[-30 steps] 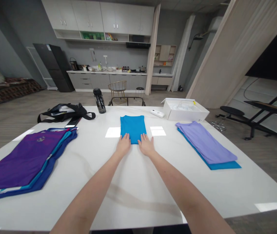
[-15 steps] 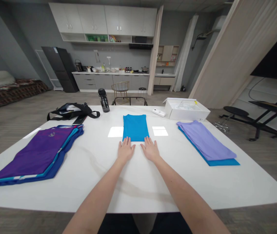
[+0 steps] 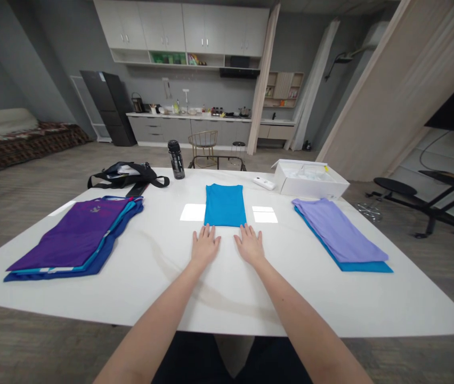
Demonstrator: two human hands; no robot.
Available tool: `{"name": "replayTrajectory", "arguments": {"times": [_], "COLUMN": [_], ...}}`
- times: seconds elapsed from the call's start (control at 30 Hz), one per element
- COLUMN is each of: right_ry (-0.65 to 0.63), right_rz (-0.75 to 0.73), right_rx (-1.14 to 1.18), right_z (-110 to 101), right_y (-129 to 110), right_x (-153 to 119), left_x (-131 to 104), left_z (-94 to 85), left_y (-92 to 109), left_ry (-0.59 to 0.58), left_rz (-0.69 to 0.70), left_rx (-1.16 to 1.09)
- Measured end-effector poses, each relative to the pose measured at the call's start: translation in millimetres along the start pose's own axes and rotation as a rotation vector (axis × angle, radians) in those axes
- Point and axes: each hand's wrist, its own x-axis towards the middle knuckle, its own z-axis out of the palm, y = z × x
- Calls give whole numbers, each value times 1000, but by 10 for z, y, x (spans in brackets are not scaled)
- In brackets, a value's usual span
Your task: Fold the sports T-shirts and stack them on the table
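Left hand [image 3: 205, 246] lies flat, palm down, fingers spread, on the white table top [image 3: 227, 288], holding nothing. Right hand [image 3: 250, 245] lies likewise, open and empty. The two are side by side, apart. The folded turquoise cloth rectangle [image 3: 225, 205] lies centre table just beyond the fingertips; contact cannot be told. A purple-and-blue garment stack [image 3: 77, 238] lies to the left, a lilac-over-turquoise folded stack [image 3: 339, 234] to the right.

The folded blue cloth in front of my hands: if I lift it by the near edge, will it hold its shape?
Probably not. The folded blue cloth lies thin and flat, so it likely droops and unfolds. It looks light, and on the smooth white table a push would probably slide it.
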Motion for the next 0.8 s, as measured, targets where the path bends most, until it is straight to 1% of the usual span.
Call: {"name": "replayTrajectory", "arguments": {"times": [0.07,0.2,0.27,0.33,0.5,0.57,0.67,0.8], "right_ry": [18,80,115,123,53,66,84,96], "right_rz": [-10,-9,6,5,-7,1,1,-51], "right_rx": [11,36,45,43,23,28,34,16], "right_z": [7,41,55,63,60,51,31,-4], "right_y": [5,22,25,25,9,-3,-6,55], "right_x": [7,29,40,47,42,32,14,-13], "left_x": [9,25,40,57,79,79,78,46], "left_z": [-1,11,26,43,49,29,-28,-139], "left_y": [1,9,5,-5,-19,-12,-7,-33], "left_ry": [-9,91,117,89,-9,0,56,119], "left_rz": [5,4,-2,-17,-35,-38,-30,41], "left_rx": [-10,2,3,-4,-25,-29,-16,23]}}
